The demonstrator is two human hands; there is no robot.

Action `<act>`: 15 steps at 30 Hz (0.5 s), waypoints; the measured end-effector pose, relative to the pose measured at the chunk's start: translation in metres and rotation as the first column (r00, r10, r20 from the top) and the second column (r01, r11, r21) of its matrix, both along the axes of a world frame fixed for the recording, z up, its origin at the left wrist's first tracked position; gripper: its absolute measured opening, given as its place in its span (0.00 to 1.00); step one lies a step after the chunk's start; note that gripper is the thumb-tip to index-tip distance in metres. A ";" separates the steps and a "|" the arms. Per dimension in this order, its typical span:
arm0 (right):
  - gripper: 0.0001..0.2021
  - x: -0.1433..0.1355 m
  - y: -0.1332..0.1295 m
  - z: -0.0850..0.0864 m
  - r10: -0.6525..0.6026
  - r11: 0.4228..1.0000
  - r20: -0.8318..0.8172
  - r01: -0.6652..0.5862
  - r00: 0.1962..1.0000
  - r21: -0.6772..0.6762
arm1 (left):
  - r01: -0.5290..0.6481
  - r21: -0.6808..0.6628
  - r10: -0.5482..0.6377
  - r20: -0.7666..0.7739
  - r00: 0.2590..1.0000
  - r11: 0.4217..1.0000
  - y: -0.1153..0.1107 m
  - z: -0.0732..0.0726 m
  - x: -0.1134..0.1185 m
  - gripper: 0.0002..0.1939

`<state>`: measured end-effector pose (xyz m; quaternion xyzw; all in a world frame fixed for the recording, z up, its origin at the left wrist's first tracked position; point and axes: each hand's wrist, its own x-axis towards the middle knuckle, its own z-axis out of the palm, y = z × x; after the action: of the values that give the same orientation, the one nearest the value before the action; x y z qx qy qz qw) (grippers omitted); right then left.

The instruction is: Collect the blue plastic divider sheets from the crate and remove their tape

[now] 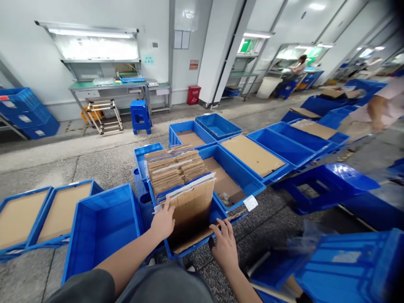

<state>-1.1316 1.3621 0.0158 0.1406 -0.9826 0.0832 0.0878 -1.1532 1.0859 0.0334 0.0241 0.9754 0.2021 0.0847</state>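
A blue crate (168,251) stands before me, packed toward its far end with a stack of cardboard pieces (176,170) on edge. In front of that stack a brown cardboard sheet (192,204) stands upright beside a white sheet edge. My left hand (163,219) rests with parted fingers against the left edge of this sheet; its thumb is hidden. Along the crate's near side lies another cardboard edge (195,240). The spread fingertips of my right hand (225,244) touch it at the crate's right corner. A dark gap lies between the two cardboard pieces.
To the left stands a blue crate (107,219). More crates, one with a cardboard sheet (252,155), run off to the right. A blue stool (325,185) lies tipped over at right. A blurred person's hand (375,115) shows at far right. A workbench (107,85) stands behind.
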 end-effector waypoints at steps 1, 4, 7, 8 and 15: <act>0.29 -0.001 0.000 -0.001 0.001 1.000 -0.004 -0.001 1.000 -0.004 | -0.006 0.000 0.006 -0.009 1.000 1.000 0.000 0.002 -0.001 0.28; 0.26 -0.001 0.000 -0.002 -0.001 1.000 -0.007 0.001 1.000 -0.019 | -0.032 0.001 0.032 -0.044 0.999 0.999 -0.002 0.007 -0.005 0.31; 0.23 -0.001 -0.001 -0.003 -0.006 1.000 -0.007 0.006 1.000 -0.026 | -0.042 0.002 0.042 -0.058 0.997 0.999 -0.002 0.010 -0.008 0.29; 0.23 -0.001 -0.001 -0.003 -0.006 1.000 -0.010 0.005 1.000 -0.030 | -0.039 0.005 0.040 -0.058 0.998 0.999 -0.002 0.011 -0.008 0.29; 0.22 -0.001 -0.002 -0.004 -0.005 0.999 -0.005 0.005 1.000 -0.049 | -0.027 0.043 0.029 -0.051 0.998 0.999 0.007 0.021 0.001 0.24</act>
<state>-1.1325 1.3598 0.0122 0.1362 -0.9804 0.1066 0.0941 -1.1524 1.0932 0.0539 0.0174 0.9730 0.2231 0.0563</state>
